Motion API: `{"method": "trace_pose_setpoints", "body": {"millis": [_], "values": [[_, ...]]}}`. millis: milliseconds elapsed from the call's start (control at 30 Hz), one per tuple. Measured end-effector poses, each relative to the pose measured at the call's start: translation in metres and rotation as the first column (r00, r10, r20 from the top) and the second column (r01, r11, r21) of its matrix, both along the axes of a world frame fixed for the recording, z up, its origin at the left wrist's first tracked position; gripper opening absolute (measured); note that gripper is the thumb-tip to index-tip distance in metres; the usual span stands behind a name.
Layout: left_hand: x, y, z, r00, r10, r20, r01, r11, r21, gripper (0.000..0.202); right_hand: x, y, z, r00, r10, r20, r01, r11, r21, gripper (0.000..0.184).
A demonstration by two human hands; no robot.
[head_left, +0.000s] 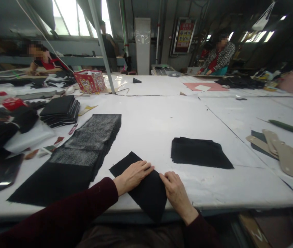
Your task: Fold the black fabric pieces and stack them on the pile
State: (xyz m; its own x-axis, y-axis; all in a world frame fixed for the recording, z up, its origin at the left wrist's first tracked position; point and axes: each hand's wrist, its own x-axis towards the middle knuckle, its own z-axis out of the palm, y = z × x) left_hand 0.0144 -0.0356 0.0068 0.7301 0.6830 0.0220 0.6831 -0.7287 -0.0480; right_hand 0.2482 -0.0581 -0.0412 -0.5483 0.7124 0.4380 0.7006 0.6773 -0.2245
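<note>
A black fabric piece [146,191] lies at the near edge of the white table [156,127] and hangs a little over it. My left hand [133,175] lies flat on its upper part with the fingers stretched out. My right hand [176,193] rests on its right edge, fingers together and pressed on the cloth. A stack of black fabric pieces [198,152] lies to the right, beyond my hands. A long pile of black and grey fabric [76,155] stretches along the left.
Another stack of black pieces [60,110] sits at far left, a red box [90,81] behind it beside a slanted metal pole [102,44]. Beige cardboard patterns [283,153] lie at right. Other people work at the far side of the tables.
</note>
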Motion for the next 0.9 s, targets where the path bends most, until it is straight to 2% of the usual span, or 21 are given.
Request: {"method": "trace_pose_setpoints", "body": {"millis": [100, 233, 367, 667, 900], "values": [[0.003, -0.001, -0.001, 1.000, 0.011, -0.019, -0.011, 1.000, -0.026, 0.053, 0.003, -0.002, 0.002, 1.000, 0.005, 0.009, -0.005, 1.000, 0.010, 0.031], [0.011, -0.006, 0.000, 0.996, 0.021, -0.083, -0.019, 1.000, 0.018, 0.065, 0.006, -0.004, 0.004, 1.000, 0.014, 0.011, -0.015, 1.000, 0.007, 0.031], [0.020, -0.011, 0.000, 0.988, 0.028, -0.149, -0.019, 0.998, 0.066, 0.064, 0.011, -0.006, 0.003, 1.000, 0.015, 0.022, -0.016, 1.000, 0.012, 0.032], [0.024, -0.016, -0.003, 0.983, 0.034, -0.181, -0.006, 0.988, 0.155, 0.065, 0.022, -0.015, 0.005, 0.999, 0.001, 0.041, -0.001, 1.000, -0.009, 0.035], [0.023, -0.016, -0.007, 0.985, 0.039, -0.166, -0.012, 0.987, 0.163, 0.073, 0.050, -0.036, 0.015, 0.997, -0.076, 0.019, 0.076, 0.997, -0.023, 0.032]]}}
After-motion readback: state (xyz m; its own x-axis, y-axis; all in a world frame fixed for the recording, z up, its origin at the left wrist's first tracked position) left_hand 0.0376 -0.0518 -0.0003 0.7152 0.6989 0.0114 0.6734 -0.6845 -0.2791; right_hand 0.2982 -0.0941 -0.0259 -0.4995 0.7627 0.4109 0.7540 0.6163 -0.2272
